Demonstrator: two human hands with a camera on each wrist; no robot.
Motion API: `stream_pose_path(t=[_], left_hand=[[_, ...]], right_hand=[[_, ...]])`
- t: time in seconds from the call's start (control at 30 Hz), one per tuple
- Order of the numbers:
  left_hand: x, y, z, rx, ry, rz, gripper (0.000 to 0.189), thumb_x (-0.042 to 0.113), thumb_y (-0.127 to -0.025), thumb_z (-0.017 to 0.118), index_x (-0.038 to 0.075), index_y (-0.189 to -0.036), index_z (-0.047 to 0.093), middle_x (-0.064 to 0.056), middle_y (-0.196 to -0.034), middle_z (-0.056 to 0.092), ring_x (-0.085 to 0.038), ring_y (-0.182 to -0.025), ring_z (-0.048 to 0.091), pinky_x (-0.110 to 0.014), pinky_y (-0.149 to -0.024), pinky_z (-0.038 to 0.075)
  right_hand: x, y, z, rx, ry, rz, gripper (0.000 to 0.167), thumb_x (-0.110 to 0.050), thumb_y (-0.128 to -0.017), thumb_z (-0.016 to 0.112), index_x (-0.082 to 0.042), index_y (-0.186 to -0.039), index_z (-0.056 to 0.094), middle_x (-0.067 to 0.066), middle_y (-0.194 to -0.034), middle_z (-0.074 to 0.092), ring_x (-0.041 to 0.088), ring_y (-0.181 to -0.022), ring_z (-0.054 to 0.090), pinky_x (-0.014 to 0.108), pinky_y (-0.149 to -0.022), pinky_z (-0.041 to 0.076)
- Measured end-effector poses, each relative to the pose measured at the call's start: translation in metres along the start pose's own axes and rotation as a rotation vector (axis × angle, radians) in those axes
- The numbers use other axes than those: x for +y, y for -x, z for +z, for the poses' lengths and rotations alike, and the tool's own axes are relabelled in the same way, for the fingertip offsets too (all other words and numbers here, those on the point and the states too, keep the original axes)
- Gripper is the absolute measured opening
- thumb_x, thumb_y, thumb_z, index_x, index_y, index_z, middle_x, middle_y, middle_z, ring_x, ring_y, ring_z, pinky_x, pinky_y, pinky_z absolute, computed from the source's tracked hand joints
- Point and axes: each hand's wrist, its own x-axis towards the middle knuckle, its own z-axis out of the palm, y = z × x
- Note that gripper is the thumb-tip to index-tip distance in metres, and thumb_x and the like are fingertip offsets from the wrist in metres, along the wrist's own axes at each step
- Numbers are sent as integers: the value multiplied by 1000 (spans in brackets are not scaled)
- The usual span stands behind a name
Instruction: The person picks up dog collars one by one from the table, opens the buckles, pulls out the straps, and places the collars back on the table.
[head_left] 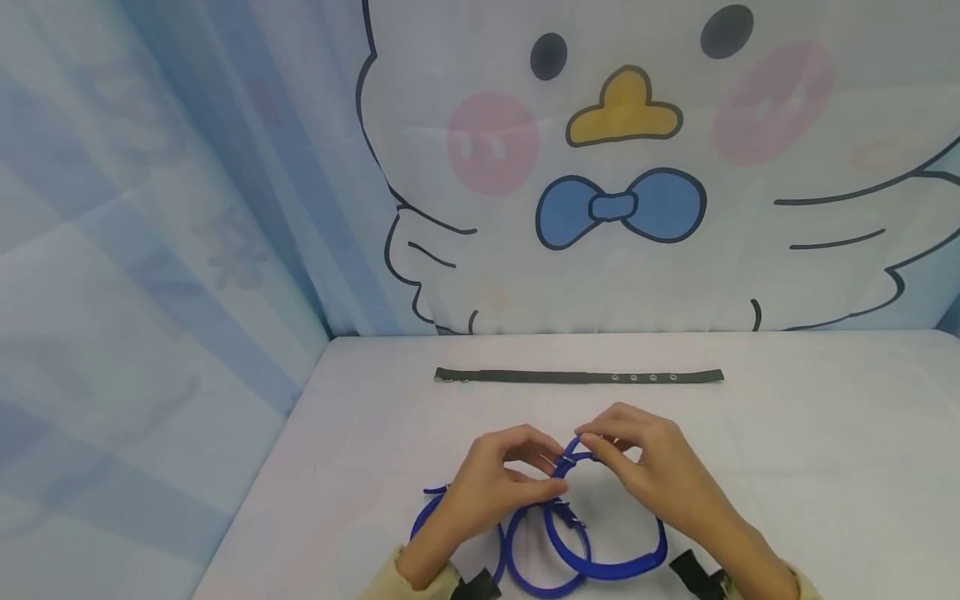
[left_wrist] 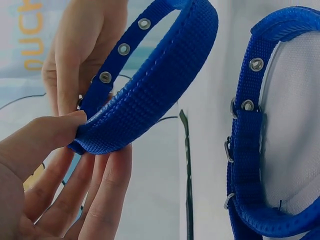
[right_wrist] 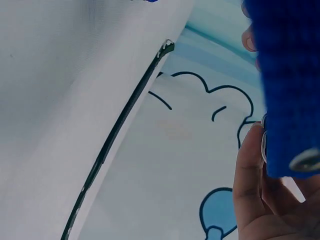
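Observation:
A blue webbing collar [head_left: 607,571], buckled into a loop with metal eyelets, is held up between both hands. My left hand [head_left: 502,479] pinches its padded band near the buckle, thumb [left_wrist: 60,130] on one face and fingers behind. From the other side my right hand [head_left: 645,454] pinches the strap's end by the buckle. The strap [right_wrist: 292,85] fills the right edge of the right wrist view and hides part of that hand. Below the hands, a second blue collar [head_left: 543,592] lies looped on the table, and a third [head_left: 417,523] is partly covered by the left forearm.
A dark green strap [head_left: 570,377] with metal eyelets lies straight across the back of the white table [head_left: 825,433]. Behind it hangs a curtain [head_left: 495,275] printed with a cartoon bird. Another pale blue curtain [head_left: 150,333] hangs along the left side.

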Motion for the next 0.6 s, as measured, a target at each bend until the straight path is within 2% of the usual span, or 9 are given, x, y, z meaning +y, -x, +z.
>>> stream_pose_path(t=[0.13,0.23,0.33,0.47,0.6], left_hand=[[1,0,1,4,-4,0,24,11,-83,81,17,-104,71,4,-100,72,-6,-89,69,-22,-74,60],[2,0,0,10,-13,10,23,10,-83,80,17,-104,72,3,-99,72,-6,-88,69,-22,-72,60],[3,0,-1,11,-29,13,21,11,-84,80,17,-103,72,4,-99,72,-5,-88,68,-21,-72,60],[4,1,-1,1,-48,18,19,15,-85,80,17,-102,72,6,-98,72,-4,-88,68,-20,-71,59],[3,2,-1,-18,-53,39,19,13,-84,80,16,-102,73,5,-97,72,-4,-87,68,-20,-70,59]], right_hand=[[0,0,0,23,0,15,8,-15,-94,70,-20,-97,76,-13,-89,68,1,-79,63,20,-69,58],[-1,0,1,7,-8,23,8,-14,-95,68,-18,-99,74,-10,-90,68,1,-80,64,21,-71,58],[0,0,-1,-50,-6,22,11,-17,-97,65,-17,-106,72,-12,-94,66,0,-84,62,21,-73,58],[4,-1,-7,-144,1,-25,17,-18,-98,63,-17,-113,70,-14,-97,64,-1,-84,56,20,-70,55],[7,0,-11,-211,10,-88,17,-16,-98,63,-15,-113,71,-11,-98,62,-1,-83,53,19,-66,53]])
